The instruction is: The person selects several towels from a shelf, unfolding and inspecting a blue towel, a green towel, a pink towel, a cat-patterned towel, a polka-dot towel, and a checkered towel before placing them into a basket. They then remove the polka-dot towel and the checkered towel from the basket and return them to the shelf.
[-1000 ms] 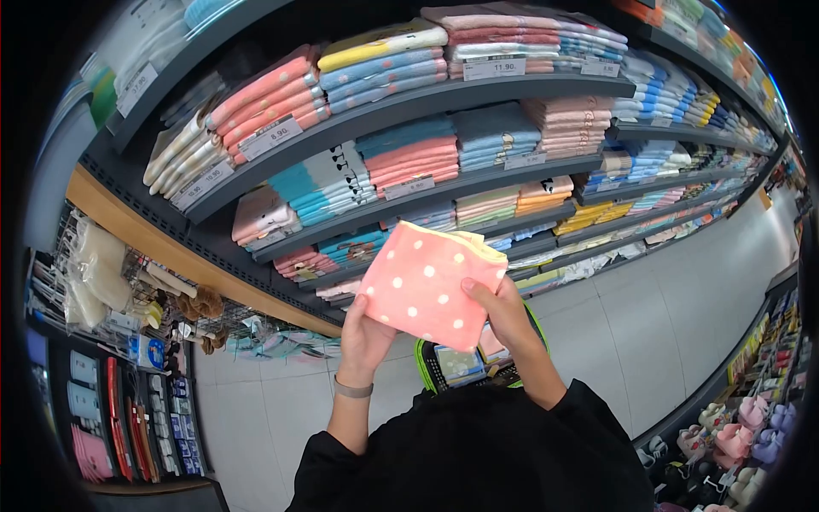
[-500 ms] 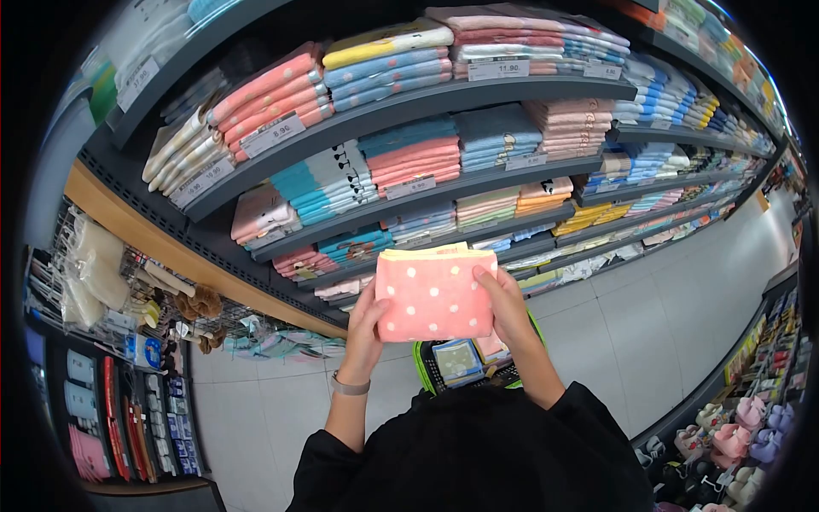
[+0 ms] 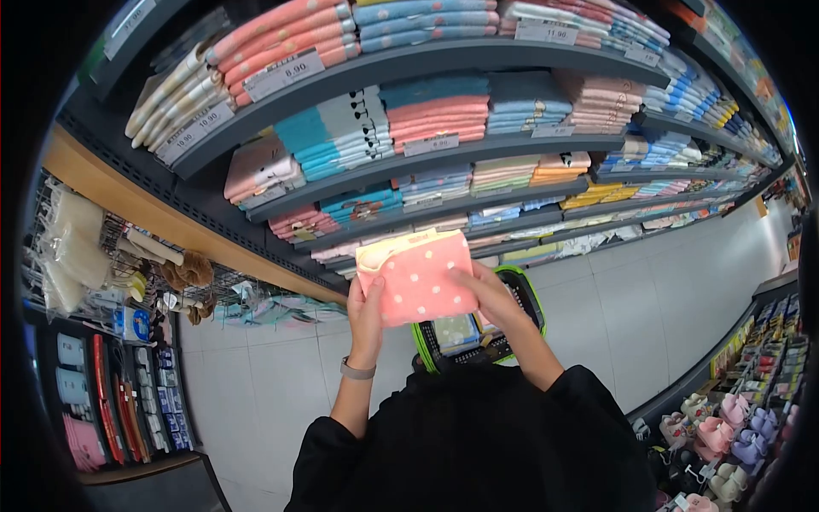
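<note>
Between my two hands is a folded pink towel (image 3: 418, 286) with white dots, its pale yellow inner layer showing along the top edge. My left hand (image 3: 365, 311) grips its left side, thumb on the front and fingers behind. On the right side, my right hand (image 3: 486, 293) holds it the same way. Below and partly behind the towel is a black shopping basket with a bright green rim (image 3: 536, 299). A folded item (image 3: 456, 331) with a pale green front lies inside the basket.
Ahead, grey shelves (image 3: 512, 60) carry stacks of folded towels (image 3: 435, 111) with price labels. A wire rack with bagged goods (image 3: 77, 247) hangs at left. Clogs (image 3: 717, 433) are displayed at lower right. Pale floor tiles (image 3: 589, 324) run between the displays.
Both hands have shifted the towel slightly left and tilted it, exposing more of its yellow layer. The view has tipped downward, so the shelves sit higher and more of the basket shows.
</note>
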`<state>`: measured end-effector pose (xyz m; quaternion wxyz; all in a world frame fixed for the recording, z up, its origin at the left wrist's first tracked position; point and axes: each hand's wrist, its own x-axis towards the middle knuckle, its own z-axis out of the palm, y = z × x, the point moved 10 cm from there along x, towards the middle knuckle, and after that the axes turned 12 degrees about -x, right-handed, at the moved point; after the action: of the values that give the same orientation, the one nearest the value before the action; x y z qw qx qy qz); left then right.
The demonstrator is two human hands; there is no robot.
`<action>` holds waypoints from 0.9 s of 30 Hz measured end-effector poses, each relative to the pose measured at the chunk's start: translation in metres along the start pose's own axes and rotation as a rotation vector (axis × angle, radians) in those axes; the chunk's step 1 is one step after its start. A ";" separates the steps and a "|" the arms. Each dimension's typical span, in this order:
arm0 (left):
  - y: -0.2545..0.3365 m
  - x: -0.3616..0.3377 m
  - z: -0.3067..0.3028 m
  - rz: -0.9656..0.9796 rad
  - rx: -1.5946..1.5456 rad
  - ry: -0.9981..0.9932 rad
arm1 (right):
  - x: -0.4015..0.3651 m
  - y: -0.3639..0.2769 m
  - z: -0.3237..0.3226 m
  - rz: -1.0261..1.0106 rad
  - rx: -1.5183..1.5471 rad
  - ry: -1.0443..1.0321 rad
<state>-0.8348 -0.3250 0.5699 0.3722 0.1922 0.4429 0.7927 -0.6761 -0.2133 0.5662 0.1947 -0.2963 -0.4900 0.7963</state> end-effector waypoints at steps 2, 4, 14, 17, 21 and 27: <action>-0.010 -0.001 -0.026 -0.026 -0.006 0.067 | 0.002 0.032 0.009 -0.012 -0.287 0.004; -0.027 -0.004 -0.061 -0.071 0.024 0.102 | 0.007 0.071 0.013 -0.064 -0.332 0.019; -0.069 -0.060 -0.169 -0.036 0.322 0.263 | -0.002 0.156 0.047 -0.089 -0.541 0.088; -0.077 -0.052 -0.173 -0.055 0.266 0.283 | 0.002 0.167 0.041 0.003 -0.551 0.059; -0.080 -0.043 -0.143 -0.081 0.146 0.273 | -0.002 0.154 0.020 0.027 -0.345 0.136; -0.146 -0.072 -0.084 -0.566 -0.454 0.207 | -0.022 0.129 -0.031 0.033 -0.377 0.148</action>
<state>-0.7797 -0.3784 0.4033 0.5630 -0.1062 0.3268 0.7516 -0.6412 -0.2634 0.4461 0.1581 -0.3934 -0.6097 0.6697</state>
